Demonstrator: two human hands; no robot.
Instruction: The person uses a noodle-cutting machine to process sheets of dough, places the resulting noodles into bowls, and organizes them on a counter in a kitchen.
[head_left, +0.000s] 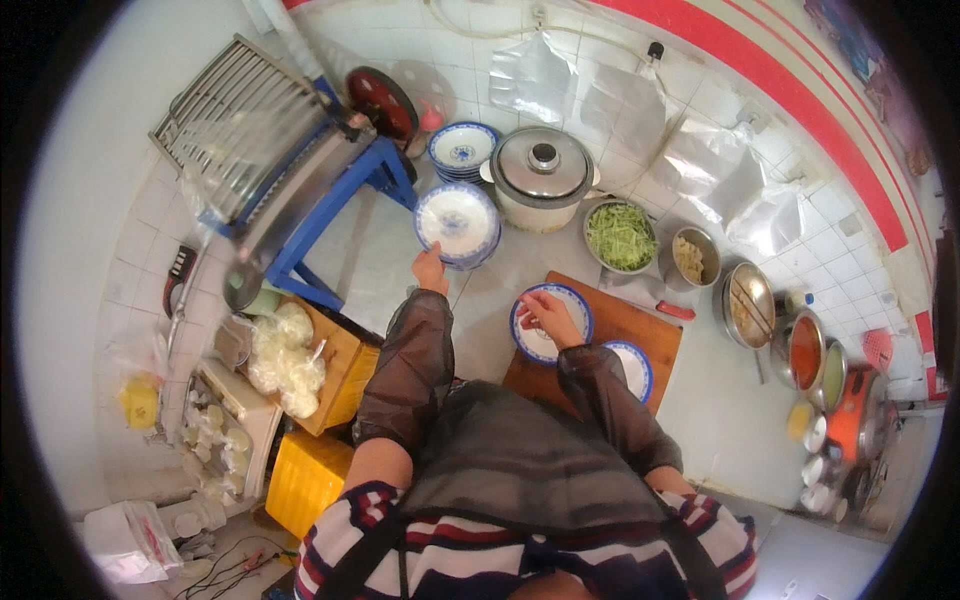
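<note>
My left hand (430, 271) grips the near rim of a blue-rimmed white plate (454, 217), thumb on top. More of the same plates show just under it. Over another blue-rimmed plate (541, 349) is my right hand (553, 319), its fingers apart and nothing visible in them. That plate lies on a brown wooden cutting board (660, 334). A third such plate (630, 367) sits on the board, partly hidden by my right sleeve.
Behind stand stacked plates (463, 146) and a lidded pot (544, 176). A bowl of shredded green vegetable (621, 235) is near a red-handled knife (671, 309). Metal bowls, one with red sauce (806, 352), line the right. At left is a blue-framed machine (315, 210).
</note>
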